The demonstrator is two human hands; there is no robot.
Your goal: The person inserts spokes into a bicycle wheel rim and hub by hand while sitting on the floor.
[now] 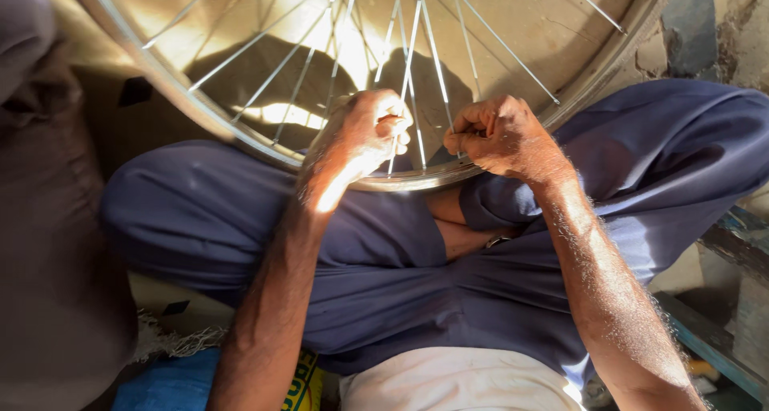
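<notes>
Two hands at work on a wheel [240, 139] resting across the lap: left hand [360, 134] closed tight on a thin spoke [398, 130] near the rim [416, 176], right hand [501, 134] curled in a fist at the rim just beside it. Best done slowly, with the wheel kept steady on the legs [200, 211] and only one spoke pinched at a time. Hard to tell what the right hand holds, with fingers hiding it, and the top of the wheel cut off.

Left grip [360, 134] and right grip [497, 134] both curled closed, forearms extended.
</notes>
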